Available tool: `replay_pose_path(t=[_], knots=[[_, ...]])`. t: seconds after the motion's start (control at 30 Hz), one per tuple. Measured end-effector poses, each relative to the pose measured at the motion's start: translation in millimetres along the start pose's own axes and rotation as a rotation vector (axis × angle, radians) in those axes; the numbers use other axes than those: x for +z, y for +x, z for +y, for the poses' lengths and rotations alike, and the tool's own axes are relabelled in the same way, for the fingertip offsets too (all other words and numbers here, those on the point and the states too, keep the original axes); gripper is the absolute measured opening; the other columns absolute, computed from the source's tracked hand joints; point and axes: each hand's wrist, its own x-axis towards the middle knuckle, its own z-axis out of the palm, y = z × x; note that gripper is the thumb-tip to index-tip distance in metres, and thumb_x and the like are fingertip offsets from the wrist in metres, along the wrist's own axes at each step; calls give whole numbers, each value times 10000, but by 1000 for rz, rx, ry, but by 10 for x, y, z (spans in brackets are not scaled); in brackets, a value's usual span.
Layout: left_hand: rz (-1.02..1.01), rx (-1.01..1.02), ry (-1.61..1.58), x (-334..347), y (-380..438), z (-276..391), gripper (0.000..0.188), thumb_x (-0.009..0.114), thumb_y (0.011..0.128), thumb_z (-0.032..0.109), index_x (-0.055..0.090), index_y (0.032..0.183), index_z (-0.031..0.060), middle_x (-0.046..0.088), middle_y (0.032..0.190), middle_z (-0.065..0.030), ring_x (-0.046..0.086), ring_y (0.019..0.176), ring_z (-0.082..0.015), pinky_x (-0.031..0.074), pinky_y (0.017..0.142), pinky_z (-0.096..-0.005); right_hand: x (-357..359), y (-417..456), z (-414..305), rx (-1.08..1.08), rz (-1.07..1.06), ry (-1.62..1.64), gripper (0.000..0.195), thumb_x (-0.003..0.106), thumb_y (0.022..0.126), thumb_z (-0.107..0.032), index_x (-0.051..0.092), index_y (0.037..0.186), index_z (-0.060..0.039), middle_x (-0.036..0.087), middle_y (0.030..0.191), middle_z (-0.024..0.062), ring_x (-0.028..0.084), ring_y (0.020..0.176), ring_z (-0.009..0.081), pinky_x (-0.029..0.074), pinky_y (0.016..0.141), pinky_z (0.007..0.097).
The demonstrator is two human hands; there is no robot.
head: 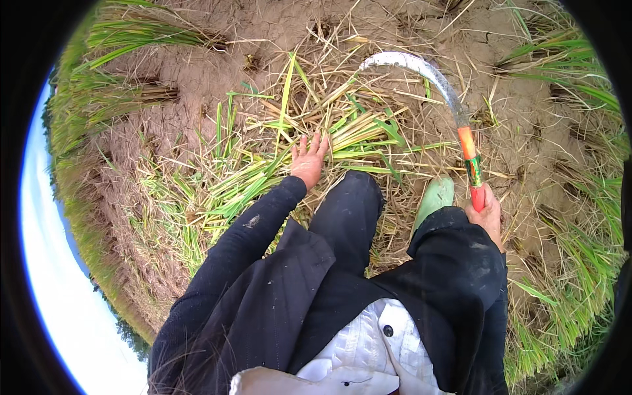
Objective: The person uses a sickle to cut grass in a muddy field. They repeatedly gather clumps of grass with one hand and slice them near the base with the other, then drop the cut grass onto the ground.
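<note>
My left hand (310,160), fingers spread, rests palm down on or just over cut green and yellow stalks (261,182) in front of my knee. My right hand (486,215) is closed around the lower end of the red and orange handle of a sickle (444,89). Its curved metal blade arcs up and to the left above the straw-strewn soil, with the tip over the top of the loose stalks. A bundle of cut stalks (365,131) lies just right of my left fingers.
Standing grassy clumps (143,29) rise at the upper left, with more clumps (568,59) along the right side. Cut stubble and dry straw cover the cracked soil (296,24). My bent knee (353,207) and a pale green boot (437,197) are close to the stalks.
</note>
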Motion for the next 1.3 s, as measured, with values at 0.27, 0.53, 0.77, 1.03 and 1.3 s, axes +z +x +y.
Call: replay_pose_path(t=[0.27, 0.53, 0.77, 1.03, 1.3], knots=[[-64, -80, 41, -39, 91, 29, 710, 462, 802, 23, 175, 1410, 253, 138, 1480, -37, 224, 1320, -352, 188, 1048, -505, 248, 904, 194, -60, -367, 199, 405, 511, 664, 37, 521, 1063, -32, 439, 732, 1, 426, 679, 98, 375, 658, 216], [-47, -256, 33, -122, 47, 226, 783, 502, 783, 14, 155, 1401, 345, 145, 1478, -4, 257, 1306, -337, 204, 1047, -507, 441, 1591, 305, -95, -756, 292, 430, 590, 685, 20, 518, 1106, -30, 453, 795, -32, 426, 693, 69, 356, 661, 196], [-91, -294, -69, -158, 2, 262, 876, 535, 728, -24, 133, 1401, 366, 146, 1478, 1, 199, 1333, -329, 195, 1064, -494, 630, 1808, 626, -217, -809, 282, 394, 701, 691, -130, 541, 1041, -44, 512, 802, -22, 472, 720, 87, 409, 641, 231], [127, 43, -318, 484, -909, -598, 542, 585, 787, 215, 407, 1289, 112, 426, 1315, -149, 425, 1192, -319, 330, 992, -379, 237, 1556, 1153, -150, -672, 389, 334, 645, 704, -74, 537, 1019, -47, 501, 768, -24, 462, 663, 72, 411, 595, 225], [-459, -174, -44, -603, -134, -939, 354, 758, 543, 232, 690, 858, 84, 654, 829, -141, 625, 817, -268, 483, 736, -360, -511, 913, 1524, 90, -236, 493, 222, 521, 725, 32, 465, 922, -52, 450, 611, -10, 451, 437, 93, 382, 386, 242]])
